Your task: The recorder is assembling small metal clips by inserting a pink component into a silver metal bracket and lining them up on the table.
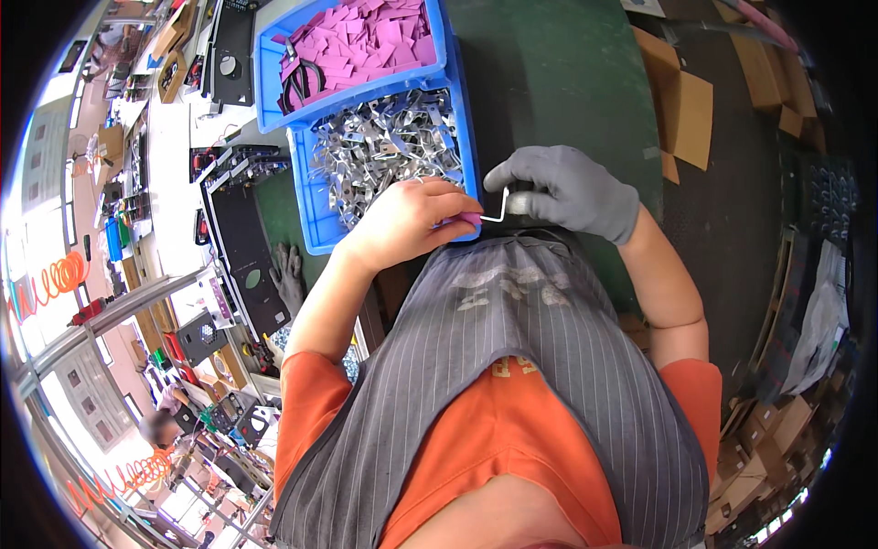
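The left hand [407,220] is bare and curled, its fingers [457,203] clenched around a small pink piece [470,219] of which only the tip shows; the rest is hidden inside the grip. The gloved right hand [572,190] covers a rounded grey object [519,203] almost wholly, so its kind cannot be told; these fingers wrap over it, and a thin bent metal bracket [498,209] sits between the two hands, touching the pink tip. Which hand carries the bracket is hard to make out.

Two blue bins lie just beyond the fingers: the nearer bin [311,210] holds a heap of shiny metal brackets [389,146], too many to count, and the farther bin [270,82] holds a pile of pink pieces [366,41] with one pair of black scissors [300,80]. One loose grey glove [289,274] lies left of the fingers on the green bench [558,73]. The striped apron [512,366] hides the bench edge below the hands.
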Available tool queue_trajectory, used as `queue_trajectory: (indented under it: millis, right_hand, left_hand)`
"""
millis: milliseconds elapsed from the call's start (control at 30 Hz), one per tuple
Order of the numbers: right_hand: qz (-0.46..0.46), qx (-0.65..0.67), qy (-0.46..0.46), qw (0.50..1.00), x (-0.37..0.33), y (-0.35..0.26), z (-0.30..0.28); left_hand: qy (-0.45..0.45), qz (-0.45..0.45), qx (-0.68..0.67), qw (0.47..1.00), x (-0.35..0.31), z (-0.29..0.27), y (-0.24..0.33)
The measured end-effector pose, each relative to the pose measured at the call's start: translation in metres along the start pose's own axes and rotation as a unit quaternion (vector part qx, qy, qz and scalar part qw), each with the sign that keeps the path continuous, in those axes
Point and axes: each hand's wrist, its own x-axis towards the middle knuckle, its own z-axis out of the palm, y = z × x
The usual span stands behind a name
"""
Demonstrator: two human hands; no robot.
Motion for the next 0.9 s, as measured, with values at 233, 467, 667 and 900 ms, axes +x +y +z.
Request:
queue_trajectory:
  millis: [233, 467, 667, 900]
  right_hand:
    - [0.018, -0.053, 0.036, 0.998, 0.005, 0.007, 0.019]
    - [-0.019, -0.062, 0.171, 0.983, 0.003, 0.003, 0.032]
    - [-0.008, -0.084, 0.219, 0.972, 0.005, 0.001, 0.041]
    - [0.019, -0.053, 0.228, 0.972, 0.0, 0.022, 0.033]
  left_hand:
    - [0.034, 0.002, 0.056, 0.998, -0.004, 0.01, -0.008]
    - [0.309, -0.25, -0.402, 0.825, -0.019, 0.021, -0.027]
    - [0.242, -0.245, -0.591, 0.73, -0.012, 0.044, -0.024]
    - [0.255, -0.271, -0.6, 0.709, 0.009, 0.064, -0.038]
